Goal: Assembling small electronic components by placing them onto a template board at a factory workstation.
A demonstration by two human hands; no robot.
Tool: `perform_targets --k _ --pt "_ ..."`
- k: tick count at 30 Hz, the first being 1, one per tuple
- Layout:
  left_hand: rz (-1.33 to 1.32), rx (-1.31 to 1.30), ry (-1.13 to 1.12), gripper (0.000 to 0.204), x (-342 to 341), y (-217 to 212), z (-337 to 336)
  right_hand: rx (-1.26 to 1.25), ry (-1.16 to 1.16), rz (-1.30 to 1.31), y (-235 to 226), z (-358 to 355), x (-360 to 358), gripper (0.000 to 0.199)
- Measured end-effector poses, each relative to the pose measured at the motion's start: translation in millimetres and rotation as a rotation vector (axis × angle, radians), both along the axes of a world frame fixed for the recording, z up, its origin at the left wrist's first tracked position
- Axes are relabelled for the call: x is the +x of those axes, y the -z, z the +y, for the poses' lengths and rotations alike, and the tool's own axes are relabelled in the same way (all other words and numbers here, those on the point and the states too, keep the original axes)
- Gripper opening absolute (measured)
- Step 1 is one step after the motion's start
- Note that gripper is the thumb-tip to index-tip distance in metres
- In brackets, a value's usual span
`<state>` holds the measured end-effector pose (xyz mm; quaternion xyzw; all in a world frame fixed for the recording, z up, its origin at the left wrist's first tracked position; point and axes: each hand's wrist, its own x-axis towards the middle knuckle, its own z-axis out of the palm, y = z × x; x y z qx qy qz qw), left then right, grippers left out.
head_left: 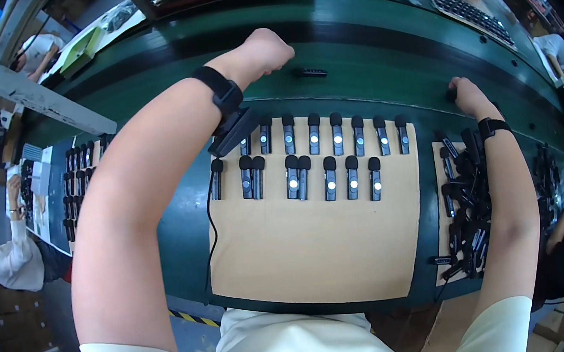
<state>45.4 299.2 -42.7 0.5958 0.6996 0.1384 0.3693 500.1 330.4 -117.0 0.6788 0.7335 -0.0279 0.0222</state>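
Green belt (368, 72); right hand (465, 96) hides something black.

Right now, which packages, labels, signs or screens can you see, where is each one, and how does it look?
Cardboard boxes: lower right, below the green belt; brown, partly hidden.
Flat green package: upper left on a side table; rectangular, green with a pale face.
Small round stickers: on the black clip devices in rows on the tan sheet; white.
No signs or screens are visible.
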Motion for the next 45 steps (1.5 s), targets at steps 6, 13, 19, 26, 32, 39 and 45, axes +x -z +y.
perform_targets --k 6,13,19,26,32,39,45 --pt "0.380 0.135 0.319 0.030 -5.7 31.3 13.5 -0.177 -0.049 -0.144 -24.4 -0.4 -36.2 0.022" --pt "0.545 0.075 0.329 0.026 -6.6 52.8 27.7 0.033 -0.184 0.245 -49.2 -15.4 -73.9 0.021" --pt "0.843 0.013 0.464 0.027 5.9 39.3 24.3 0.009 -0.337 1.003 -72.7 -66.7 -117.0 0.020" --pt "0.855 0.139 0.490 0.025 -36.0 68.0 32.8 -0.177 -0.368 1.285 -130.4 -160.7 -174.7 0.022" --pt "0.629 -0.059 0.266 0.024 -1.9 19.6 -2.6 -0.215 -0.364 1.405 -131.6 -224.6 -164.2 0.021" --pt "0.262 0.002 0.155 0.024 -12.5 -12.8 -15.7 -0.340 -0.203 1.590 -131.4 -255.4 -181.0 0.027" --pt "-0.330 0.363 0.327 0.023 10.7 -53.7 -105.6 -0.329 -0.130 1.836 -97.7 -282.3 -189.6 0.037"
